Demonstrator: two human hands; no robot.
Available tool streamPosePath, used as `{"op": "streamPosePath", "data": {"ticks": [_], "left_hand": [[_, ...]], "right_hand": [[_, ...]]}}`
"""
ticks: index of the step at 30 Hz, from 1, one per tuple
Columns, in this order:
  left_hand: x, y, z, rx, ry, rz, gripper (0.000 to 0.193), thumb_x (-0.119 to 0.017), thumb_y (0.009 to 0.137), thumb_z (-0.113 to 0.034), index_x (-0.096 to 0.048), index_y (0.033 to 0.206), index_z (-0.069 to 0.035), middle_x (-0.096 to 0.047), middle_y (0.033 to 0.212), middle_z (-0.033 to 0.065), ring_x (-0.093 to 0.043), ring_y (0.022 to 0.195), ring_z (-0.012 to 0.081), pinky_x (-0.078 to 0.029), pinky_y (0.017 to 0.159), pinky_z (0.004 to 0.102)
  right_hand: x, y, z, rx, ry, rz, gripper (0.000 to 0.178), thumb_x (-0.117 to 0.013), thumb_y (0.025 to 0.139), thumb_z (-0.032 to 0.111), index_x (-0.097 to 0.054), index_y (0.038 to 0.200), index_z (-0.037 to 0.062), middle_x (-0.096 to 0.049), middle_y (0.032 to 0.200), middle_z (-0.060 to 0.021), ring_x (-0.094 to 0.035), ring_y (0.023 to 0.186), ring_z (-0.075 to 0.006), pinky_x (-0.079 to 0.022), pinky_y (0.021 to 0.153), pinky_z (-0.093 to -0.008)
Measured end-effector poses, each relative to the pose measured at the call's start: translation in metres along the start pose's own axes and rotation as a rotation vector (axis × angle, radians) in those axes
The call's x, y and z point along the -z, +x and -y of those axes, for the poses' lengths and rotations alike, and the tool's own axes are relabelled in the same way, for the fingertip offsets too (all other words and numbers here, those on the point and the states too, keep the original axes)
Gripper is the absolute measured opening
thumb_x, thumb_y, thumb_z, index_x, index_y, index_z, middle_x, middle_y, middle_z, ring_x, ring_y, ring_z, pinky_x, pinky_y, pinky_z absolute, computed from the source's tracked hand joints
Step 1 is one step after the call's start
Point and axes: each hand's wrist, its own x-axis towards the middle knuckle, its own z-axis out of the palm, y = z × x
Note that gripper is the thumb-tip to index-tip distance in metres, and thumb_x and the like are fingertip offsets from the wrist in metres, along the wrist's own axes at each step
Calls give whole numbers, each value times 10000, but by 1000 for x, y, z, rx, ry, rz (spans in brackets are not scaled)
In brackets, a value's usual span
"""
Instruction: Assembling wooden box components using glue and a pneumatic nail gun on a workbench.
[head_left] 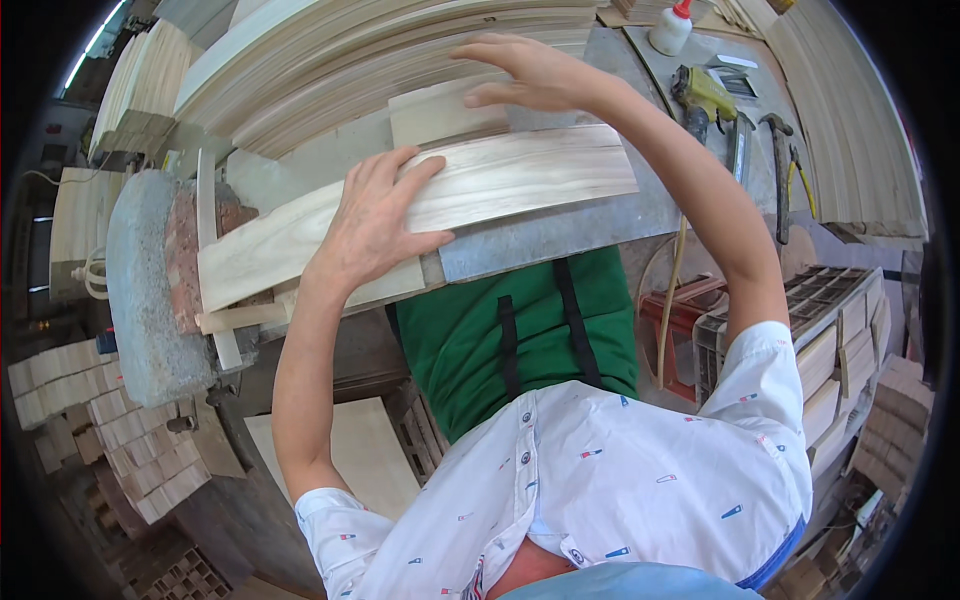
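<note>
Spanning the wooden plank point(530, 175): the left hand point(375, 215), palm down, thumb held well away from the fingers; the thumb tip lies at the near edge, the fingers reach over the face toward the far edge.
Right hand: the right hand point(535, 80) is spread, fingers stretched leftward with a wide gap above the thumb, and holds nothing; it is over the short wooden piece point(430, 115) and the front of the board stack point(390, 70). Whether the thumb touches the short piece, I cannot tell.
Plank: pale and long-grained, lying flat and slanting across the workbench point(615, 75), its right end higher in the view than its left.
Under and before the plank: a grey metal sheet point(540, 230) shows along the near edge, right of the left hand.
Left end: close to a red brick point(187, 260) and a rough concrete block point(145, 290), with a thin wooden strip point(206, 195) between brick and plank and a narrow wooden stick point(240, 318) just below.
Tools at the right: a white squeeze bottle point(671, 36) with a red cap, a yellow-green nail gun point(706, 92), a hammer point(781, 175) and yellow-handled pliers point(799, 180).
Clothing: a green apron point(520, 330) with black straps, below the bench edge.
</note>
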Motion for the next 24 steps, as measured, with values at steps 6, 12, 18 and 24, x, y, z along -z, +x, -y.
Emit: {"op": "streamPosePath", "data": {"ticks": [6,12,18,24], "left_hand": [[1,-1,-4,-12,1,1,813,-881,687,-279,-560,1414,-108,-492,1453,181,-442,1356,380,-351,1161,484],[-1,-1,-7,-39,32,-15,805,-895,672,-257,-578,1395,-101,-505,1439,184,-464,1335,375,-361,1140,481],[2,-2,-8,-28,6,-48,831,-890,661,-251,-571,1413,-103,-513,1441,180,-466,1333,384,-362,1139,484],[17,-2,-13,23,-106,-95,841,-872,653,-200,-564,1429,-96,-508,1462,166,-468,1343,373,-369,1140,472]], "right_hand": [[-52,51,-11,-17,-369,250,993,-859,710,432,-427,1531,77,-472,1510,-216,-418,1427,-388,-360,1149,-544],[-61,52,-5,-38,-427,257,964,-844,718,350,-415,1537,78,-500,1476,-213,-446,1397,-385,-373,1140,-519],[40,-22,-19,-9,153,-224,1004,-831,772,217,-281,1598,66,-407,1567,-238,-426,1416,-389,-410,1139,-471],[39,-168,-60,-187,848,-964,1074,-767,765,26,-147,1641,86,-396,1575,-174,-440,1407,-299,-432,1084,-367]]}}
